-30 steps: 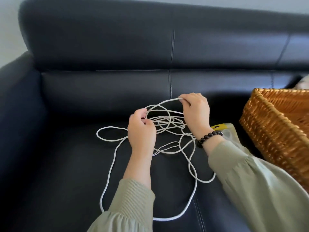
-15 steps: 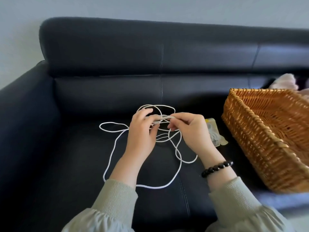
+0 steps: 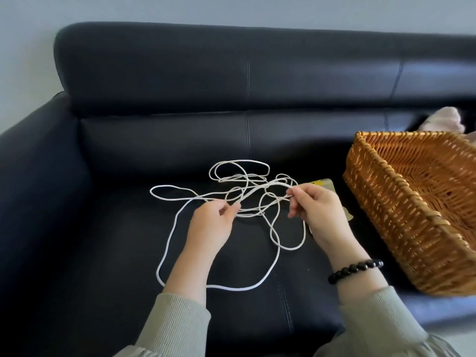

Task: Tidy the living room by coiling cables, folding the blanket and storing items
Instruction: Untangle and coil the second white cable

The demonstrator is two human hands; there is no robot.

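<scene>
A long white cable (image 3: 172,235) lies in loose tangled loops on the seat of a black leather sofa (image 3: 108,253). My left hand (image 3: 212,225) pinches a doubled stretch of the cable near the middle of the tangle. My right hand (image 3: 316,210), with a dark bead bracelet on the wrist, pinches the other end of that stretch. The doubled length runs taut between the two hands, raised slightly above the seat. More loops trail behind and in front of my hands.
A wicker basket (image 3: 381,210) stands on the sofa seat at the right, tilted toward me. A small clear packet with a yellow label (image 3: 323,183) lies between my right hand and the basket. Pale pink fabric (image 3: 443,122) shows behind the basket.
My hands, close together half a second ago, have moved apart and stretched a doubled length of cable between them. The view has also pulled back.
</scene>
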